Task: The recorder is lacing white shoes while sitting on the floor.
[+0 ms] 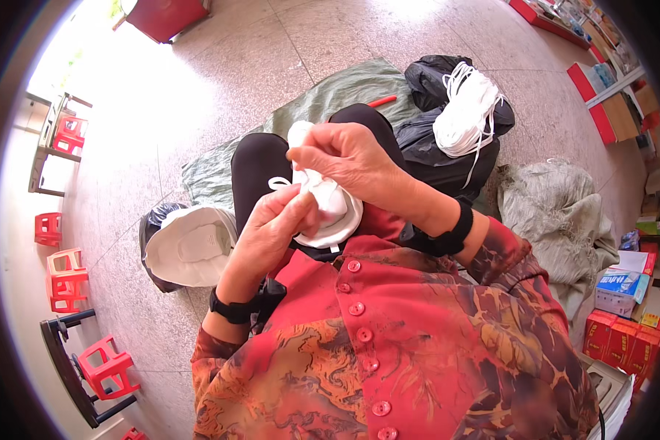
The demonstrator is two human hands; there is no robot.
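Observation:
A white shoe point(337, 217) rests on my lap between my black-clad knees, its rounded opening toward me. A thin white shoelace point(277, 182) loops out beside its left edge. My left hand point(273, 221) is closed in a pinch over the shoe's left side, thumb and forefinger together on the lace. Higher up, my right hand point(350, 160) curls over the far end of the shoe, its thumb and forefinger pinched. Whatever those right fingertips hold is hidden by the fingers. Part of the shoe lies behind both hands.
White shoe pieces point(191, 246) lie on a black bag at my left. A bundle of white laces point(468, 110) sits on black plastic bags ahead right. A green woven sheet point(330, 92) with a red tool point(382, 101) spreads ahead. A pale woven sack point(554, 220) is at right; red stools point(106, 367) stand left.

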